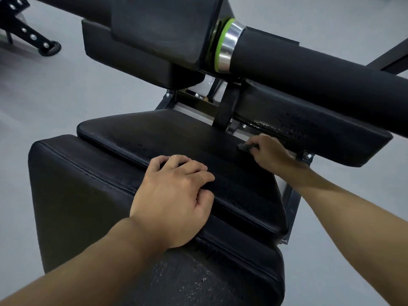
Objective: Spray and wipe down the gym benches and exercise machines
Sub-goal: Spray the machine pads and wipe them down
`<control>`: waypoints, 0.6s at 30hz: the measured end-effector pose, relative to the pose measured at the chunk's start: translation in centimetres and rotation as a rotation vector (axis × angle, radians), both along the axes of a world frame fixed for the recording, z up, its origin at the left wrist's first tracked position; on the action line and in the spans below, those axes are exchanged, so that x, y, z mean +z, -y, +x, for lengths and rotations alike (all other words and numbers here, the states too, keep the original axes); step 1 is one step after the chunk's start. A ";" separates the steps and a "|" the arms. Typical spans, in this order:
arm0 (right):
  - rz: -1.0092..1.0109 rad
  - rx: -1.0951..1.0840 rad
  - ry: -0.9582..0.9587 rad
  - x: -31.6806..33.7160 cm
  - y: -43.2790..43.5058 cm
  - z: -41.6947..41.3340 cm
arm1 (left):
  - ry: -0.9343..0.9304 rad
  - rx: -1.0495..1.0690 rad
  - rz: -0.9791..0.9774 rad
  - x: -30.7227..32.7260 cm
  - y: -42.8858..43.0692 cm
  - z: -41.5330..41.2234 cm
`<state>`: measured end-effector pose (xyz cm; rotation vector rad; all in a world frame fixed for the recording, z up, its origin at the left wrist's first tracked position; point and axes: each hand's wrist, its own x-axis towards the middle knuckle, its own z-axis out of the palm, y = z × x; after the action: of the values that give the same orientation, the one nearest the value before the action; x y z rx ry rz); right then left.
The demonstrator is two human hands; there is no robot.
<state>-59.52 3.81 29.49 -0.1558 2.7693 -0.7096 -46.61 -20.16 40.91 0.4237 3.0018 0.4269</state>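
One cloth [246, 148], gripped by right hand [272, 154], is sitting at far-right corner of seat pad [154, 138]; pad is extending leftward toward curled, empty left hand [174, 195].

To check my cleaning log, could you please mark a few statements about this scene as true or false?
1. The right hand holds a small dark grey cloth against the black padded seat. True.
2. The left hand holds a spray bottle. False: it rests on the seat's padding with curled fingers, and nothing shows in it.
3. The black foam roller has a green ring next to a chrome collar. True.
4. The smooth floor is red. False: it is pale grey.
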 end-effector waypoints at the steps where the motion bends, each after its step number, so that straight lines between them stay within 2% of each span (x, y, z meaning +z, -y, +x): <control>1: 0.008 -0.012 -0.002 -0.2 0.1 -0.3 | 0.003 -0.002 -0.001 0.0 0.0 0.0; 7: -0.020 0.031 0.016 0.8 -3.4 2.3 | -0.001 0.004 0.011 0.0 0.0 0.1; 10: -0.023 -0.075 0.063 -0.8 -1.3 -1.0 | 0.005 -0.007 0.017 0.0 0.1 0.0; 12: 0.053 -0.131 0.115 -1.5 -0.3 -2.4 | 0.013 -0.004 0.011 0.1 0.0 0.0; 18: 0.036 0.017 0.003 -0.2 -4.0 0.3 | 0.017 0.001 0.014 0.1 0.1 0.0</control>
<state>-59.23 7.85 29.26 -0.1708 2.7726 -0.6547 -46.66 -20.21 41.03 0.4169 2.9849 0.4500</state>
